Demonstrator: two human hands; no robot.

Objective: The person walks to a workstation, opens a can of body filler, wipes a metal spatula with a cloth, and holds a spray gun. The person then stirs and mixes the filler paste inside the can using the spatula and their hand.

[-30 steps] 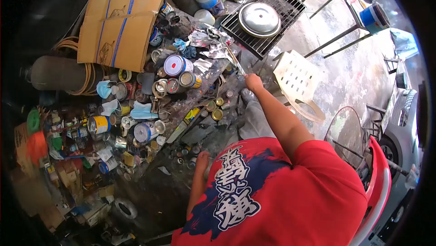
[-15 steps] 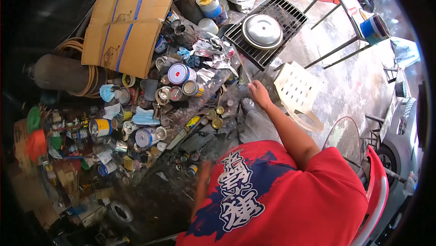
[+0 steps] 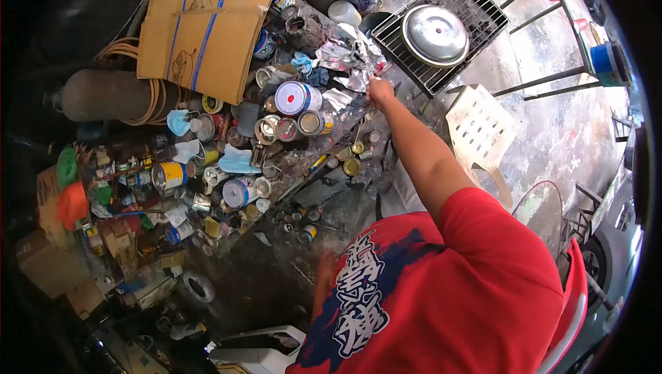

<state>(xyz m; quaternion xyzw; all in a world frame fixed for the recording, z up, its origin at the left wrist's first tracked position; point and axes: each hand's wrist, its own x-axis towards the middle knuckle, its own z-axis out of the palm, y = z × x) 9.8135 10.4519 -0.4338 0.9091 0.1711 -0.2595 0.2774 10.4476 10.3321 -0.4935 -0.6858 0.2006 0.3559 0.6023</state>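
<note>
Now, in the head view, the right hand (image 3: 380, 92) is at upper centre, curled beside crumpled scraps (image 3: 336, 57); its grip I cannot tell. Likewise the left hand (image 3: 326, 268), blurred, lower centre. Tins (image 3: 292, 100) crowd left of centre.

The left hand (image 3: 327, 264) is a blur, its forearm partly hidden behind the red T-shirt (image 3: 455, 291), which the bottom edge cuts off. The right hand (image 3: 380, 91) conceals its fingertips, so whether they hold anything cannot be told. The top edge crops the flattened cardboard box (image 3: 196, 36). Lettering on the paint tins (image 3: 171, 176) (the yellow-labelled one included) is too small to read.
</note>
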